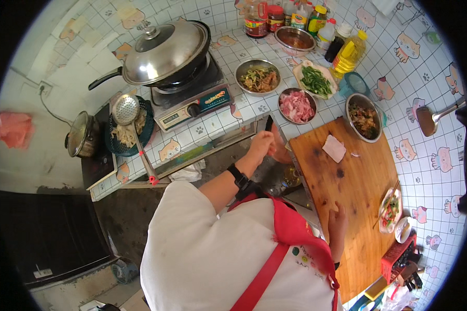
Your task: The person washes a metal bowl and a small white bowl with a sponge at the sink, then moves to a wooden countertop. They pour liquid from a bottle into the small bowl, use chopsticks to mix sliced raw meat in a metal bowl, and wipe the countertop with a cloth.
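My left hand, with a dark wristwatch above it, is in front of the gap between the tiled counter and the wooden board. Its fingers are curled. A flat pinkish-brown thing with a dark upper end is right beside these fingers; whether they grip it is unclear. Over the near left edge of the wooden board, my right hand has its fingers apart and nothing visible in them. A flat pale pink piece, of uncertain material, lies farther up the board.
A lidded wok sits on a portable stove. Bowls hold raw sliced meat and cooked food. A skimmer rests over a dark green basket, its handle overhanging the counter edge. Bottles line the wall.
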Tool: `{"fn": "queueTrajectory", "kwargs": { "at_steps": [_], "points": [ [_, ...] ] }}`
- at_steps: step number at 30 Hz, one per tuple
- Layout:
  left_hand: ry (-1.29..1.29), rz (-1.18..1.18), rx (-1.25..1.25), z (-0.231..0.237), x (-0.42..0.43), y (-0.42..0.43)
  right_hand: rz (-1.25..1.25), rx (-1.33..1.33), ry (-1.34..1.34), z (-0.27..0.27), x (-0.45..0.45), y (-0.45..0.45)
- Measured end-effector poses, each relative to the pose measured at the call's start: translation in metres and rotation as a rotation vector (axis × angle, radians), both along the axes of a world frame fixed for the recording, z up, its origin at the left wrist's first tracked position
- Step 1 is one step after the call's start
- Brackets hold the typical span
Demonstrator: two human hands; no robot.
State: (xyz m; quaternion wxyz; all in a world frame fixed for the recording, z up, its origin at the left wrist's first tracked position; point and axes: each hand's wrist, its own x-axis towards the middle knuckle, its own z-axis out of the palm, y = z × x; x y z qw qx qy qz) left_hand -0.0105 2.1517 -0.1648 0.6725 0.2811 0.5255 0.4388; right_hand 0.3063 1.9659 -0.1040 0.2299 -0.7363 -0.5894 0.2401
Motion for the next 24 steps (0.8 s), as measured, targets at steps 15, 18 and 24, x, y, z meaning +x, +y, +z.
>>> {"fn": "queueTrajectory", "kwargs": {
  "at_steps": [15,18,24],
  "points": [
    [0.101,0.153,-0.052,0.017,-0.004,-0.051,0.191,0.011,0.147,0.005,-0.004,0.016],
    [0.099,0.168,-0.047,0.013,0.0,-0.058,0.186,-0.037,0.2,0.002,-0.001,0.013],
    [0.11,0.155,-0.064,0.013,0.008,-0.068,0.173,0.024,0.161,-0.004,0.006,0.004]
  ]
}}
